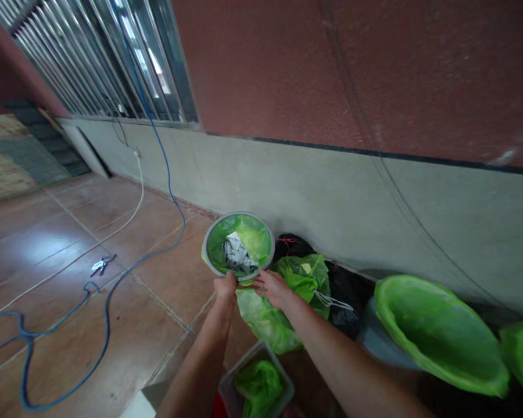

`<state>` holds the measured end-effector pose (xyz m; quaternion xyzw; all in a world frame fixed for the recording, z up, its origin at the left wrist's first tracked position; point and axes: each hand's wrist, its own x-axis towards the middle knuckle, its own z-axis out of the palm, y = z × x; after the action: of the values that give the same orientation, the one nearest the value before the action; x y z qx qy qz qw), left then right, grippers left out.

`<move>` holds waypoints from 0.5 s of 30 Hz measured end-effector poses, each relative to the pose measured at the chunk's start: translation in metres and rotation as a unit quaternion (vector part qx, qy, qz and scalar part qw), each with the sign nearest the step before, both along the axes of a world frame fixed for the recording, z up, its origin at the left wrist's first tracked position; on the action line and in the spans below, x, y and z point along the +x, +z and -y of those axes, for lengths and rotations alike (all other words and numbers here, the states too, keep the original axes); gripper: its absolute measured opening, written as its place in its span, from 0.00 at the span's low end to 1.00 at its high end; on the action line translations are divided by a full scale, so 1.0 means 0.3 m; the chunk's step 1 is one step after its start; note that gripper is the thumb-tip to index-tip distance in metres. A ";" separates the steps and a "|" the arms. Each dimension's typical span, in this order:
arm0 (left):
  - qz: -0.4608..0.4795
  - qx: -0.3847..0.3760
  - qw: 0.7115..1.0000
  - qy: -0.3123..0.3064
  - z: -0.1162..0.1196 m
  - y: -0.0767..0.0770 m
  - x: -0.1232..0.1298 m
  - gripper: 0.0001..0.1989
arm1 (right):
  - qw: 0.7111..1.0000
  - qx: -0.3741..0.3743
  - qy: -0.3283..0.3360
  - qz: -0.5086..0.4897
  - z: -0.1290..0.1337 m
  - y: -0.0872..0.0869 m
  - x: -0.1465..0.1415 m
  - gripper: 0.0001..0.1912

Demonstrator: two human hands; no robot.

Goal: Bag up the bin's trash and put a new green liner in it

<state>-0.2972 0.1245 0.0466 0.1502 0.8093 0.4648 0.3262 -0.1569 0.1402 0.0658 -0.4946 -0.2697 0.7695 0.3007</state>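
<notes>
A round trash can (272, 255) with a grey rim stands by the wall, lined with a translucent green trash bag (255, 227). Inside it lies crumpled printed paper (237, 251). My left hand (225, 285) is closed on the near rim, thumb on top. At the near right of the rim, my right hand (273, 288) has its fingers bent against the edge and the liner below it. Part of the liner hangs outside under the rim. Just right of the can sits a green bag (303, 284) with white ties, partly behind my right forearm.
Black bags (346, 290) lean along the wall. A large green-lined bin (440, 331) stands at right, another at the edge. Below my hands is a clear plastic box (226, 386) holding green plastic. A blue hose (108, 307), a white cable (113, 232) and keys (100, 266) lie on the tiles.
</notes>
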 end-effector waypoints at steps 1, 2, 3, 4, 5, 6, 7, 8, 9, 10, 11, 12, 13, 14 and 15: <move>-0.014 0.008 1.000 0.005 0.033 0.035 -0.007 0.10 | 1.000 0.021 0.002 0.004 0.019 0.036 0.004 0.08; -0.031 0.016 0.999 0.007 0.070 0.071 -0.011 0.09 | 0.999 0.040 0.000 0.010 0.043 0.073 0.011 0.08; -0.054 0.027 0.998 0.008 0.109 0.106 -0.012 0.08 | 0.998 0.057 -0.008 0.017 0.069 0.110 0.022 0.07; -0.080 0.041 0.996 0.004 0.150 0.142 -0.009 0.08 | 0.997 0.073 -0.020 0.025 0.100 0.145 0.037 0.07; -0.101 0.057 0.993 -0.004 0.193 0.179 -0.002 0.09 | 0.995 0.090 -0.035 0.033 0.133 0.178 0.057 0.06; -0.114 0.078 0.990 -0.015 0.236 0.216 0.009 0.10 | 0.992 0.108 -0.050 0.043 0.168 0.207 0.081 0.07; -0.118 0.099 0.988 -0.030 0.280 0.254 0.024 0.10 | 0.988 0.125 -0.066 0.057 0.206 0.234 0.109 0.07; -0.116 0.121 0.985 -0.048 0.323 0.292 0.044 0.10 | 0.984 0.140 -0.084 0.074 0.246 0.258 0.141 0.09; -0.114 0.141 0.981 -0.068 0.365 0.331 0.069 0.10 | 0.979 0.154 -0.102 0.092 0.289 0.279 0.177 0.11; -0.113 0.156 0.977 -0.092 0.407 0.370 0.097 0.10 | 0.973 0.166 -0.120 0.109 0.336 0.299 0.216 0.12; -0.114 0.164 0.973 -0.115 0.447 0.409 0.129 0.10 | 0.967 0.174 -0.138 0.124 0.387 0.316 0.259 0.14; -0.115 0.167 0.969 -0.138 0.487 0.445 0.165 0.11 | 0.962 0.178 -0.156 0.136 0.443 0.332 0.303 0.16; -0.113 0.166 0.966 -0.160 0.527 0.478 0.204 0.11 | 0.957 0.179 -0.174 0.146 0.503 0.345 0.350 0.17; -0.109 0.161 0.964 -0.182 0.568 0.505 0.245 0.11 | 0.952 0.181 -0.193 0.152 0.568 0.356 0.398 0.19; -0.101 0.155 0.961 -0.205 0.609 0.527 0.287 0.10 | 0.948 0.182 -0.212 0.156 0.636 0.362 0.447 0.21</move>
<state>-0.2110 -0.0582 0.2045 0.4076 0.7081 0.4899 0.3042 -0.0227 -0.0506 0.1743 -0.5910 -0.3373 0.5396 0.4958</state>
